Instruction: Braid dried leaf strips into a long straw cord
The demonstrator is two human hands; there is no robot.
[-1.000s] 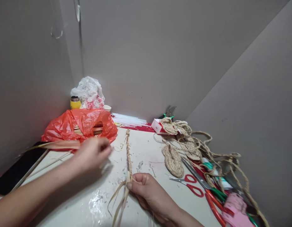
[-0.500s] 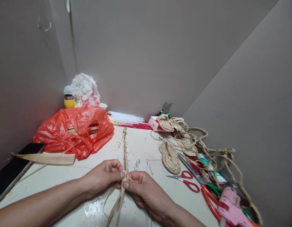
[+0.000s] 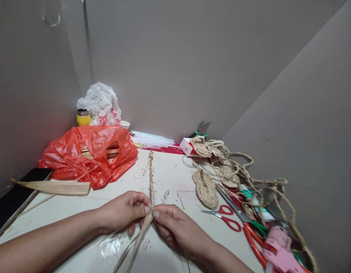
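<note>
A thin braid of dry straw-coloured strips runs away from me along the white table, knotted at its far end. At its near end my left hand pinches the strips between thumb and forefinger. My right hand grips the braid from the other side, its thumb almost touching the left one. Loose flat strips hang from between the hands toward the front edge. Fingers partly hide where the strips cross.
On the left lie a red plastic bag holding dry leaves, a black phone and a loose dry leaf. On the right are woven soles, red-handled scissors, larger shears, rope and a pink glue gun.
The loose strips have swung toward the lower left and lie closer together. Both hands keep their pinch at the braid's near end. The view has shifted slightly.
</note>
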